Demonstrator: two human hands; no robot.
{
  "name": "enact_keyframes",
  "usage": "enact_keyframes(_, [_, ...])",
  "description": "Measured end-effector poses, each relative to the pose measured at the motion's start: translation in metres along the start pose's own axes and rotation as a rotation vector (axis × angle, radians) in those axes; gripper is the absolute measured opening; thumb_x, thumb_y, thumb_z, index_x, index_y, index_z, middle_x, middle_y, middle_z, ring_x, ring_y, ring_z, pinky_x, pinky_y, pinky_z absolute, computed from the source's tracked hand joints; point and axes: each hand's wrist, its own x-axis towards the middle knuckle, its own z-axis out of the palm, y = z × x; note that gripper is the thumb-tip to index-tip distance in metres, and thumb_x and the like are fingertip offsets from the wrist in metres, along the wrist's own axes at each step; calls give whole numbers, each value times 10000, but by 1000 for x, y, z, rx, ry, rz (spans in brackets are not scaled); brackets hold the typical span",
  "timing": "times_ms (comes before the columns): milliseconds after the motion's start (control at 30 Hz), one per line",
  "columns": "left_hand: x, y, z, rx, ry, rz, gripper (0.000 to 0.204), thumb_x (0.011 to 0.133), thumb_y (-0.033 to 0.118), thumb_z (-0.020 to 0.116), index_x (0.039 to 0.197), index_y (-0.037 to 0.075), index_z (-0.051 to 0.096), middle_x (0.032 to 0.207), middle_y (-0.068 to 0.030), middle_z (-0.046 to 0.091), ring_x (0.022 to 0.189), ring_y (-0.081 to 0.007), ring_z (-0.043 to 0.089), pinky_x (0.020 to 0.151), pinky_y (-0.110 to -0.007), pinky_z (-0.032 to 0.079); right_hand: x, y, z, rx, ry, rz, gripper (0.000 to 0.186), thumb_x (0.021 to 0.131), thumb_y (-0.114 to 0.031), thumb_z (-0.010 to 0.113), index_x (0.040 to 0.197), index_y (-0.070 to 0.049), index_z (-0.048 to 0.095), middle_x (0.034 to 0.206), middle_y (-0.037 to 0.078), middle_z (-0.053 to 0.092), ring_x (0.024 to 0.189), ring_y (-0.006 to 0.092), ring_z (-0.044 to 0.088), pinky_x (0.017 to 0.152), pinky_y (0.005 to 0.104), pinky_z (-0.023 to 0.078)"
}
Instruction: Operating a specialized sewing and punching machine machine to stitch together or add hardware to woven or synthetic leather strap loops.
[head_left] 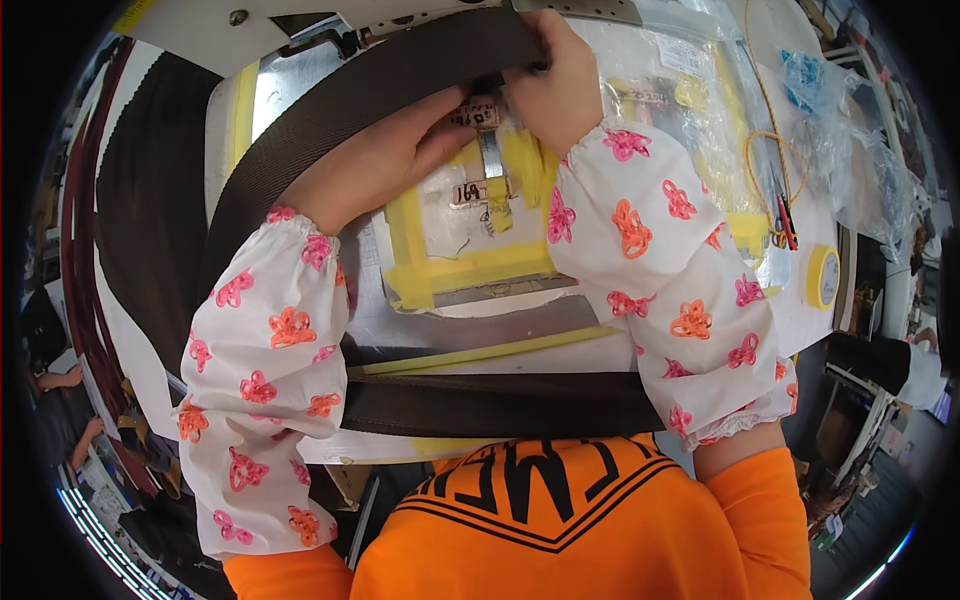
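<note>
My right hand (555, 90) grips a wide dark brown webbing strap (370, 80) at the top centre, by a metal fitting. My left hand (390, 160) is under the arched strap, thumb apart from the partly hidden fingers, which reach toward two small labelled metal pieces (468, 192) on a yellow-taped plate (430, 280). The strap runs down past my left wrist to a broad dark length of webbing (150, 200) at the left. Another dark strap (500, 402) lies across the near edge between my forearms.
Crumpled clear plastic (860, 170), orange cord, red-handled scissors (785, 220) and a yellow tape roll (822, 276) are at the right. Maroon straps (80, 250) hang along the left edge. A co-worker's hands (65, 378) show at the far left. A pale machine body (190, 30) borders the top.
</note>
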Motion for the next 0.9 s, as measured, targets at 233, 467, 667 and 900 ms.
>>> enact_keyframes(233, [-2,2,-1,-212,-84,-180,406,848,325,606,1175,100,518,1074,-145,586,944,-297,591,779,-359,475,-27,-23,-9,132,-216,122,241,760,-78,620,988,-5,594,881,151,644,770,290,620,707,338,494])
enact_keyframes(467, [2,-2,-4,-59,-43,-60,380,834,301,615,1132,79,532,1069,-130,600,905,-320,601,733,-378,497,-30,-20,-15,-208,-301,-300,184,789,-21,547,956,5,620,945,112,644,834,258,581,731,327,470])
enact_keyframes(667, [-1,5,-1,-109,42,-63,243,859,239,567,997,41,541,918,-171,616,827,-355,599,692,-406,482,-35,-32,-7,-583,-319,-364,236,721,-47,571,945,-20,639,1024,113,626,856,286,565,741,348,480])
enact_keyframes(900, [-12,86,-74,2,-156,37,170,758,43,550,920,5,585,866,-183,618,803,-333,605,665,-418,473,-37,-61,16,-989,-402,-411,300,693,-152,619,966,-30,648,1100,157,590,985,266,528,741,369,385])
